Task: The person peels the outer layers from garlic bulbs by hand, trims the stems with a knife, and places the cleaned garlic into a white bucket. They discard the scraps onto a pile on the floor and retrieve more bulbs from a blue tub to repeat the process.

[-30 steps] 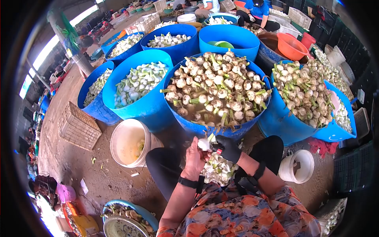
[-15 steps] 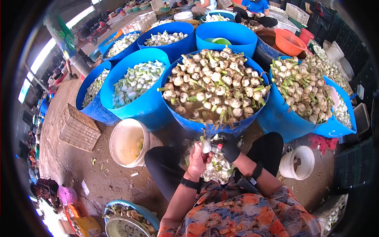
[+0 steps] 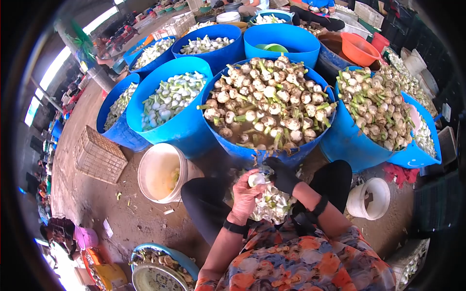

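Observation:
My bare left hand (image 3: 244,194) has its fingers wrapped around a white garlic bulb (image 3: 256,180) above my lap. Close beside it, my right hand (image 3: 283,177) wears a dark glove; its fingers are bent near the bulb, and what they hold is hidden. Under both hands lies a pile of white peelings (image 3: 268,205) between my knees. Just ahead stands a large blue tub (image 3: 242,151) of brownish water, heaped with soiled garlic bulbs (image 3: 276,97) with green stems.
A blue tub (image 3: 177,133) of cleaned bulbs stands front left, another tub (image 3: 347,145) with soiled bulbs front right. White buckets (image 3: 158,174) flank my knees. A plastic crate (image 3: 99,155) lies left. A person in blue (image 3: 318,6) sits beyond the tubs.
The view has shifted slightly. My right hand has turned and lifted a little, and the red-marked item seen at its fingers before no longer shows. My left hand still holds the bulb.

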The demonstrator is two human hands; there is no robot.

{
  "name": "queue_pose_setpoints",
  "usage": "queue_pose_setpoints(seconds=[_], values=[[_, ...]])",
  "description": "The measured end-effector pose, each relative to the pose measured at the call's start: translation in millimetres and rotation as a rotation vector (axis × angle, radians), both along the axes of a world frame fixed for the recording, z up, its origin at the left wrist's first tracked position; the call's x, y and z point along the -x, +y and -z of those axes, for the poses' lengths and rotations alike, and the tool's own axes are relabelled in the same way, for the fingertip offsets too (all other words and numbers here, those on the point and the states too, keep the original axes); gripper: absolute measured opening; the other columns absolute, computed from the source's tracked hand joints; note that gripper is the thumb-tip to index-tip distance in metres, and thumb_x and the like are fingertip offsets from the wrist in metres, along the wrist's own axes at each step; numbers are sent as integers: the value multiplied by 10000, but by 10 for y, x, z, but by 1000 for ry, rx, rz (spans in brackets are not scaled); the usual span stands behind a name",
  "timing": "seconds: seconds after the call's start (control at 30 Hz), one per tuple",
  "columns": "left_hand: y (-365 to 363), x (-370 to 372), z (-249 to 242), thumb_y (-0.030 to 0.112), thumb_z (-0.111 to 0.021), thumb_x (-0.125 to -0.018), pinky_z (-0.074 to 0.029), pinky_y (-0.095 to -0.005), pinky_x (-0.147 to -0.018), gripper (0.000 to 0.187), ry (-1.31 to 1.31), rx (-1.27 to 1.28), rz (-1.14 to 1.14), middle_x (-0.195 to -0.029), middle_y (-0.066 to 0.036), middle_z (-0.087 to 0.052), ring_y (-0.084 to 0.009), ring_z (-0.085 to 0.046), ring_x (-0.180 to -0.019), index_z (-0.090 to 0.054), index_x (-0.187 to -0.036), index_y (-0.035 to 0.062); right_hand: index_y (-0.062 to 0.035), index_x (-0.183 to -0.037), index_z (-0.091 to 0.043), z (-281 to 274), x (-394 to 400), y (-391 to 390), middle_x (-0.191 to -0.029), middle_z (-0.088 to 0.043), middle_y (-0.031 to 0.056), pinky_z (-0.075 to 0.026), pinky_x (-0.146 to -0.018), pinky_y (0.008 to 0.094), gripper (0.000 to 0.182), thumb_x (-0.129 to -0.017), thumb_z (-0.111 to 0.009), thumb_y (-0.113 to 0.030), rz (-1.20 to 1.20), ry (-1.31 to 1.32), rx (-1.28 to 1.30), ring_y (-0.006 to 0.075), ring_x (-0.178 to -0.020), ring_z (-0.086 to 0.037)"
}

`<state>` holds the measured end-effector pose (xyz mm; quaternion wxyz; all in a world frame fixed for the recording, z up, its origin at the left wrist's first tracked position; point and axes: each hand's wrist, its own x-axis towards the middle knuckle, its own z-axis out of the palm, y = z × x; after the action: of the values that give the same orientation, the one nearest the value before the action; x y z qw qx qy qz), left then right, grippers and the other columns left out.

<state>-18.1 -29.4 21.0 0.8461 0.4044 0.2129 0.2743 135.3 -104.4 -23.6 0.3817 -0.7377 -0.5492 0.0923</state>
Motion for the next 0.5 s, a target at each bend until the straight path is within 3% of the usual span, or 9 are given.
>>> queue_pose_setpoints(seconds=[0.07,0.1,0.13,0.17,0.2,0.23,0.27,0.33,0.5], values=[[-40,-39,-59,-50,-675,-687,-457,-234,-538,426,30,0,-52,-847,-55,-578,-121,-546,-646,-528,-1082,12,-54,-1146,-554,50,-49,-12,-1042,-595,189,-457,-819,344,464,-688,-570,21,-42,254,-14,283,-950,-590],[-91,-85,-116,-61,-662,-688,-483,-254,-581,409,49,-18,-119,-874,-58,-573,-141,-553,-680,-535,-1069,19,-37,-1122,-568,115,-92,-34,-1017,-614,170,-460,-816,333,400,-723,-596,-12,-120,211,-148,254,-921,-598],[13,-63,118,-69,-672,-669,-504,-286,-699,437,335,-657,-178,-947,-56,-558,-168,-557,-777,-519,-1069,24,-23,-1126,-566,-51,-59,-93,-1035,-616,146,-463,-811,344,359,-770,-601,-55,-186,212,-175,249,-892,-598],[23,-36,125,-50,-706,-650,-494,-270,-745,463,517,-876,-171,-968,-39,-535,-159,-544,-829,-511,-1065,18,-14,-1114,-574,-272,15,-96,-1027,-619,134,-469,-796,341,342,-776,-613,-52,-192,195,-242,232,-880,-598],[46,-140,607,11,-743,-629,-486,-269,-707,467,141,-607,-261,-919,-30,-524,-137,-540,-806,-526,-1042,19,-18,-1107,-580,103,-63,-48,-1015,-620,132,-477,-778,333,355,-755,-622,-16,-220,631,-187,220,-870,-600],[29,-123,596,28,-739,-636,-470,-256,-668,458,176,-390,-141,-893,-25,-521,-127,-532,-782,-525,-1040,12,-16,-1075,-597,-38,-25,-25,-958,-628,118,-482,-742,319,342,-736,-625,15,-241,367,-211,204,-833,-604],[38,-89,333,29,-729,-641,-459,-245,-654,476,445,-701,-99,-877,-28,-531,-117,-527,-777,-508,-1061,-3,-11,-979,-629,-192,12,12,-885,-631,114,-480,-706,322,264,-718,-617,27,-263,199,-287,215,-791,-607],[16,-68,182,63,-729,-646,-463,-252,-681,467,308,-494,-101,-838,-41,-550,-112,-535,-762,-518,-1051,-30,-12,-867,-636,-179,-6,-1,-789,-618,139,-479,-666,336,250,-634,-588,66,-222,146,-192,265,-719,-606],[1,30,227,113,-752,-677,-466,-247,-700,515,332,-392,84,-886,-37,-584,-100,-550,-786,-512,-1111,-26,-16,-793,-586,-330,69,-61,-742,-579,164,-454,-635,378,133,-662,-579,7,-172,44,-101,333,-707,-578]])
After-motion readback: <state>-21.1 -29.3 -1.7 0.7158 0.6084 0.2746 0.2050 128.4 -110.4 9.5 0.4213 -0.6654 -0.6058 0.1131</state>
